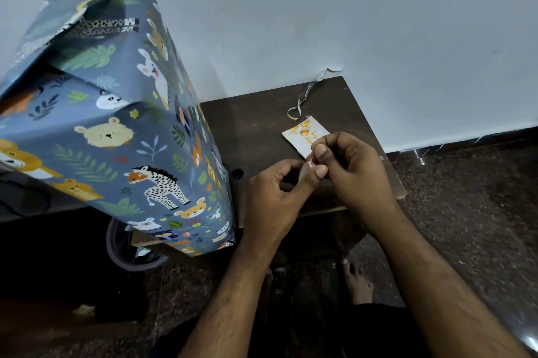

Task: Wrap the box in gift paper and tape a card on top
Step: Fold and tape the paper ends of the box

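Observation:
A tall box (116,124) wrapped in blue-grey animal-print paper stands at the left of a dark wooden table (256,124); its top fold gapes open. A small white card (302,136) with orange ornaments lies flat on the table to the right. Just in front of the card, my left hand (279,197) and my right hand (355,171) meet. Both pinch a small clear piece of tape (311,164) between thumb and fingertips. My right fingers overlap the card's near corner.
A thin curled strip of paper (302,95) lies behind the card near the white wall. The table's right edge drops to a speckled dark floor (465,212). A dark round object (128,252) sits under the box's near corner. My bare foot (358,282) shows below.

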`<move>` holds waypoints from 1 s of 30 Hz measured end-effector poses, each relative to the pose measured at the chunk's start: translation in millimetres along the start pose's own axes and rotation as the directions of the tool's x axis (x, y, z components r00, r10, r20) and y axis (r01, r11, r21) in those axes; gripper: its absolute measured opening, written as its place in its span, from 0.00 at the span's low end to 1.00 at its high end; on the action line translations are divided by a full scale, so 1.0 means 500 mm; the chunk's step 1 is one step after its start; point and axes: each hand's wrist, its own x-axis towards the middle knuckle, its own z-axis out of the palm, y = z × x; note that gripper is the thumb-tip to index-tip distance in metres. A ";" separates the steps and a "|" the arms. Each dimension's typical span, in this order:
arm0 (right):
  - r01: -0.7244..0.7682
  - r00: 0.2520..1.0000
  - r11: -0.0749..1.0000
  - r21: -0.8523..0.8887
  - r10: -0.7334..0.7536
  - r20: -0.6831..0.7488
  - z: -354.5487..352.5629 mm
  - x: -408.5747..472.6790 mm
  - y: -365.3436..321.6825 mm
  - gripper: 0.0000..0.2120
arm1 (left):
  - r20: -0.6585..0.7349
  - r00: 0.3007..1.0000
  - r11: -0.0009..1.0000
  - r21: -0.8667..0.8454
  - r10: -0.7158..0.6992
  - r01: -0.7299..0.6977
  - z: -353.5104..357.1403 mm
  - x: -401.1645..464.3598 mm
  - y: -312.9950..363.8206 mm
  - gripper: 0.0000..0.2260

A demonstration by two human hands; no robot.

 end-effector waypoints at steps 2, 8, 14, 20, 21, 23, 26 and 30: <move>0.026 1.000 0.995 -0.095 -0.025 0.012 -0.002 -0.004 0.000 0.05 | -0.016 1.000 0.998 -0.065 -0.019 0.018 0.002 0.002 0.000 0.18; 0.053 0.998 0.959 -0.279 -0.062 -0.022 -0.007 -0.005 0.005 0.03 | 0.083 0.996 0.969 -0.239 -0.038 0.057 -0.003 0.009 0.006 0.19; 0.037 0.997 0.958 -0.285 -0.056 -0.060 0.000 -0.008 0.003 0.04 | 0.139 0.990 0.953 -0.297 -0.015 0.056 -0.006 0.008 0.011 0.18; 0.000 0.999 0.974 -0.228 -0.011 -0.048 -0.010 0.000 -0.003 0.03 | 0.132 0.991 0.954 -0.300 0.014 0.027 -0.004 0.005 0.011 0.17; 0.009 0.999 0.975 -0.224 -0.020 -0.048 -0.012 0.000 -0.004 0.03 | 0.131 0.991 0.951 -0.309 0.015 0.026 -0.003 0.004 0.012 0.16; 0.025 0.997 0.976 -0.218 -0.039 -0.060 -0.017 0.001 -0.005 0.03 | 0.135 0.991 0.944 -0.328 0.006 0.039 -0.002 0.003 0.014 0.14; 0.028 0.998 0.973 -0.230 -0.040 -0.046 -0.022 0.004 0.001 0.03 | 0.152 0.988 0.937 -0.339 -0.037 0.088 -0.004 0.003 0.013 0.12; 0.023 0.998 0.976 -0.218 -0.035 -0.050 -0.028 0.011 0.008 0.04 | 0.152 0.984 0.933 -0.333 -0.090 0.137 0.000 0.004 0.008 0.12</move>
